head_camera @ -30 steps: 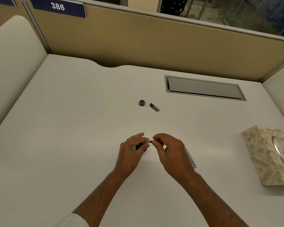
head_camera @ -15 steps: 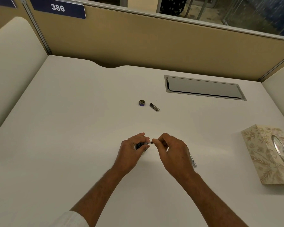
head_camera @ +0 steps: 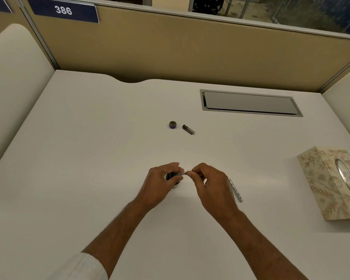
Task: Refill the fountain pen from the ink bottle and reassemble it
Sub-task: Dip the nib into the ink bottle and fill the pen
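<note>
Two hands are working close together at the desk's near middle. Left hand is wrapping around the ink bottle, holding it upright on the desk. Right hand is pinching a thin pen part, probably the filler, lying sideways with its tip pointing at 9 o'clock toward the bottle mouth. Bottle cap and pen cap are sitting at 12 o'clock, the pen barrel at 3.
</note>
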A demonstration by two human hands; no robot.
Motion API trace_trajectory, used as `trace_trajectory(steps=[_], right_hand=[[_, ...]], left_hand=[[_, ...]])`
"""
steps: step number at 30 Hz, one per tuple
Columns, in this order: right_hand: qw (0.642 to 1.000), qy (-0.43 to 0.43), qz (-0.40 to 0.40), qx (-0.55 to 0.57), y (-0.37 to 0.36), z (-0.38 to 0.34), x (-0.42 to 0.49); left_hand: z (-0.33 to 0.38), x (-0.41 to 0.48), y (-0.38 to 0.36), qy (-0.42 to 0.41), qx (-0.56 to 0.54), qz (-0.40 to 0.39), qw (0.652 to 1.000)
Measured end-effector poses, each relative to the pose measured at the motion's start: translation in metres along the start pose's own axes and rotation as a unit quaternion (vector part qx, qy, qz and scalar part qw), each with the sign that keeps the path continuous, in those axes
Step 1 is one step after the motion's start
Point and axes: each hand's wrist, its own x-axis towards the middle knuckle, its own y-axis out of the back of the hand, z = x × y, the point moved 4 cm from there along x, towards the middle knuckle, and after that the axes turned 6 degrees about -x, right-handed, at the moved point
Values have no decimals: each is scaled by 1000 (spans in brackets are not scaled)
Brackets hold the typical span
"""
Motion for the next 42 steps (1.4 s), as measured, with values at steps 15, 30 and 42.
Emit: trace_trajectory(steps=[15,30,42], right_hand=[[1000,19,-5,9,2,-2,-1],[1000,3,15,0,-2,-4,-2],[1000,8,-8,12,-3,-6,0]], left_hand=[[2,-1,2,-20,24,-10,999],[-2,1,0,-25,23,4,999],[-2,2,-1,-32,18,-6,999]])
